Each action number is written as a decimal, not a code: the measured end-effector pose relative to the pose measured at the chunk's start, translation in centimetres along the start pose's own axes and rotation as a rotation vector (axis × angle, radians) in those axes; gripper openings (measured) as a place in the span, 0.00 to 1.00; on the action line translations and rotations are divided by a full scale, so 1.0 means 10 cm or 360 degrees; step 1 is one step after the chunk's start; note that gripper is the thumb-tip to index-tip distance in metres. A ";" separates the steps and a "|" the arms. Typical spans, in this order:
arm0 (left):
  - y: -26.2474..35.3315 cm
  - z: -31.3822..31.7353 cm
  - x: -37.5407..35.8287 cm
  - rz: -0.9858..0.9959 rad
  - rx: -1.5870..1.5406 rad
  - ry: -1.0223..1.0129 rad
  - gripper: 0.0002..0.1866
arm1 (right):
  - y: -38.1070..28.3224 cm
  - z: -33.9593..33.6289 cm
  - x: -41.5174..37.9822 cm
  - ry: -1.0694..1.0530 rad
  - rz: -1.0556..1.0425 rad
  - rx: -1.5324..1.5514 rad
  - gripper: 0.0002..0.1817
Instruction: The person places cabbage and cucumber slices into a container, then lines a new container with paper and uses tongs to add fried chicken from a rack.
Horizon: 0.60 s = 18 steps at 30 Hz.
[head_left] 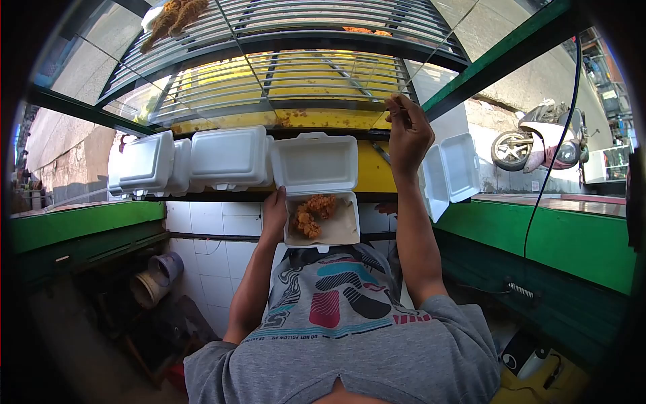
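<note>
An open white foam takeaway box (323,237) rests against my front, its lid (316,161) tilted back. Brown paper (342,227) lines it, and pieces of fried chicken (313,215) lie on top. My left hand (274,214) grips the box's left edge near the hinge, thumb at the rim. Raised to the right of the lid, my right hand (410,138) is closed, its fingertips pinched together before the glass case. Whatever is between those fingers, if anything, is too small to make out.
Closed foam boxes (229,156) line the ledge on the left. Another open box (449,172) stands at the right. Ahead, a glass display case has slatted racks (296,81), with fried chicken (173,19) at upper left. Buckets (149,286) stand below; a motorbike (538,145) is outside.
</note>
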<state>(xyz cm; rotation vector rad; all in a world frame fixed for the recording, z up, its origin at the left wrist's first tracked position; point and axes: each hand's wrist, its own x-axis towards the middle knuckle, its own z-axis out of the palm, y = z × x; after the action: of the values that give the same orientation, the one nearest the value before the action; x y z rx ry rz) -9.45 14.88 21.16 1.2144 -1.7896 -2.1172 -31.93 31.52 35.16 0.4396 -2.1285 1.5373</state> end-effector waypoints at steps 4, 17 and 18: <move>-0.01 -0.01 0.03 0.0012 0.0077 -0.0010 0.23 | -0.28 -0.13 0.01 0.0250 -0.0263 -0.0214 0.15; -0.06 -0.04 0.12 0.0050 0.0136 -0.0029 0.23 | -0.43 0.41 0.16 0.0369 -0.0841 -0.0647 0.15; -0.05 -0.04 0.11 0.0042 0.0137 -0.0027 0.23 | -0.41 0.39 0.16 0.0373 -0.0829 -0.0696 0.14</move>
<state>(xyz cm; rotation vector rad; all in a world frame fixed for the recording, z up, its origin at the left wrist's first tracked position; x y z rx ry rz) -9.72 14.11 20.23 1.1884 -1.9112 -2.0625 -31.92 26.56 38.33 0.5661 -1.8928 0.7699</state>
